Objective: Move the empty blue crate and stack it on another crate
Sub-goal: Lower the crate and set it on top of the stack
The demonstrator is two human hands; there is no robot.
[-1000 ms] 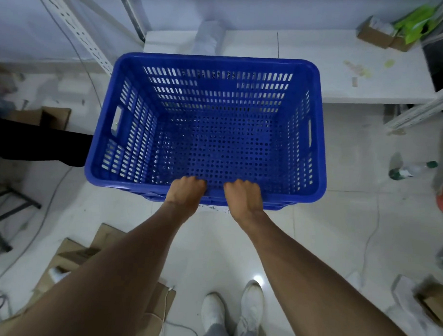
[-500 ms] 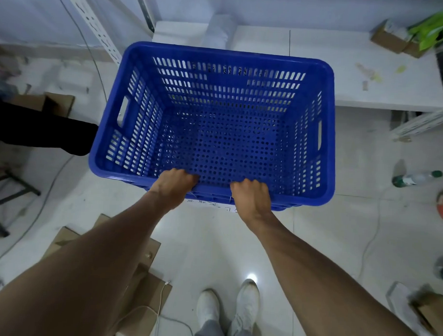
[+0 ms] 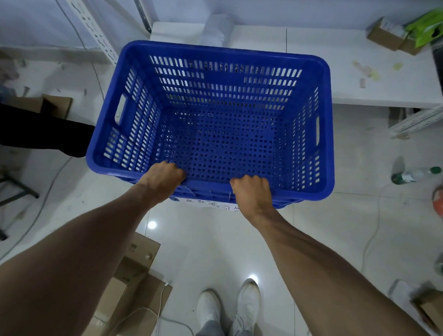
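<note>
An empty blue perforated crate (image 3: 327,116) fills the middle of the head view, held above the tiled floor. My left hand (image 3: 162,178) grips its near rim left of centre. My right hand (image 3: 252,191) grips the same rim a little to the right. Both sets of fingers curl over the rim into the crate. A white label with handwriting (image 3: 214,205) shows just under the near wall. No second crate is in view.
A white shelf board (image 3: 344,61) lies beyond the crate, with small cardboard boxes (image 3: 388,35) and a green bag (image 3: 431,27). Flattened cardboard (image 3: 133,290) lies at lower left, a bottle (image 3: 413,174) on the floor at right, a slotted metal upright (image 3: 90,25) at upper left. My white shoes (image 3: 228,309) stand below.
The crate has shifted slightly right in view and my hands have spread further apart along the near rim. More of the floor and cardboard shows below.
</note>
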